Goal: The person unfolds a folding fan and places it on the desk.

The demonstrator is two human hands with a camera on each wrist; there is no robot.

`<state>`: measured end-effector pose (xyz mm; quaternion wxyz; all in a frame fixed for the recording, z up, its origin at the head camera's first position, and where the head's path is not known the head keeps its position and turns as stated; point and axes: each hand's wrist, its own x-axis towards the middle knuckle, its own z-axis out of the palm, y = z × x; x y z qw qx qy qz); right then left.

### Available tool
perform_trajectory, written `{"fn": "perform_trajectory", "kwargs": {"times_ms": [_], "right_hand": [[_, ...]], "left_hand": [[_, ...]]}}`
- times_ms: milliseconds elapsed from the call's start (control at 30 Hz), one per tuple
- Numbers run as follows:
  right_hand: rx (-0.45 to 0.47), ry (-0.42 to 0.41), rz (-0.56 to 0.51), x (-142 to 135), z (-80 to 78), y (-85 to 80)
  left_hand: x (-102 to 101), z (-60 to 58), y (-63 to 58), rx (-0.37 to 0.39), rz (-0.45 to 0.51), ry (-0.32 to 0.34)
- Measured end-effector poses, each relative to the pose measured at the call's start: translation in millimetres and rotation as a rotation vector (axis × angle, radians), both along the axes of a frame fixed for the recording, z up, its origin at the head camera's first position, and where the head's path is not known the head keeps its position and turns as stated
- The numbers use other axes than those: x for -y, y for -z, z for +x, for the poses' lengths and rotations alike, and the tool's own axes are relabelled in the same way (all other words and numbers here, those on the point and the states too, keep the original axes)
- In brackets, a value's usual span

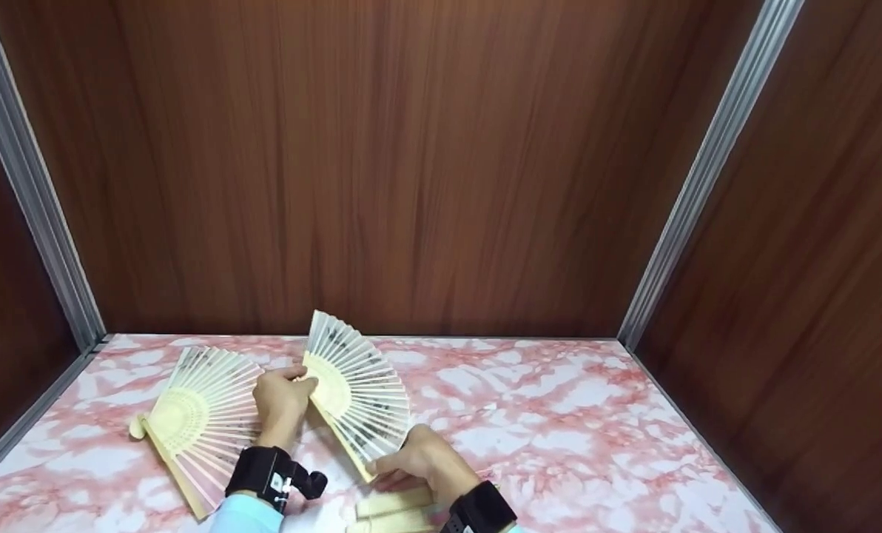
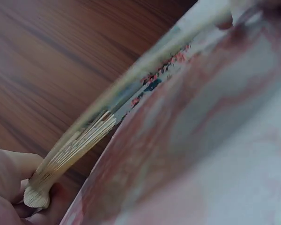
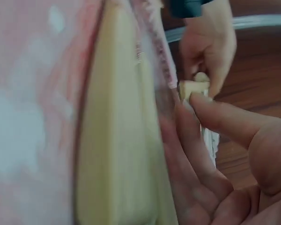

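Note:
A pale folding fan (image 1: 359,377), spread wide with dark printed marks on its leaf, is held up between both hands over the table. My left hand (image 1: 282,400) pinches its pivot end, where the ribs come together in the left wrist view at the fan's base (image 2: 36,196). My right hand (image 1: 422,463) pinches the outer end of the near guard stick between thumb and fingers; the right wrist view shows the thumb (image 3: 225,115) on that stick. A second spread fan (image 1: 189,414) lies on the table to the left of my left hand.
Beneath my right hand lie folded fans (image 1: 393,511) with pale wooden sticks, close to the table's front. The table has a pink and white marbled top (image 1: 559,429). Brown wood-grain panels (image 1: 411,163) with metal corner posts (image 1: 707,170) enclose it at the back and sides.

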<state>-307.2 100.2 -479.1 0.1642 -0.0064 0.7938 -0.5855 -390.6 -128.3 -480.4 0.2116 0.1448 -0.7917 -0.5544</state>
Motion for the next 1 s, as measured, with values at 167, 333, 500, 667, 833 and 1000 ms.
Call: {"fn": "perform_trajectory", "kwargs": {"times_ms": [167, 333, 500, 667, 833, 1000], "right_hand": [[0.064, 0.016, -0.023, 3.4, 15.0, 11.0], [0.105, -0.009, -0.057, 8.7, 31.9, 12.0], [0.144, -0.069, -0.049, 6.8, 39.9, 6.8], [0.057, -0.052, 0.160, -11.2, 37.8, -10.5], [-0.164, -0.078, 0.285, -24.3, 24.3, -30.5], [-0.211, -0.127, 0.340, -34.9, 14.3, -34.6]], "left_hand": [[-2.0, 3.6, 10.0, 0.070, -0.090, 0.047], [-4.9, 5.7, 13.4, 0.124, -0.152, 0.068], [-4.7, 3.2, 15.3, 0.121, -0.187, 0.097], [-1.7, -2.5, 24.6, 0.118, -0.212, 0.122], [0.7, -8.7, 25.0, 0.116, -0.213, 0.130], [2.7, -18.7, 33.3, 0.116, -0.259, 0.145]]}}
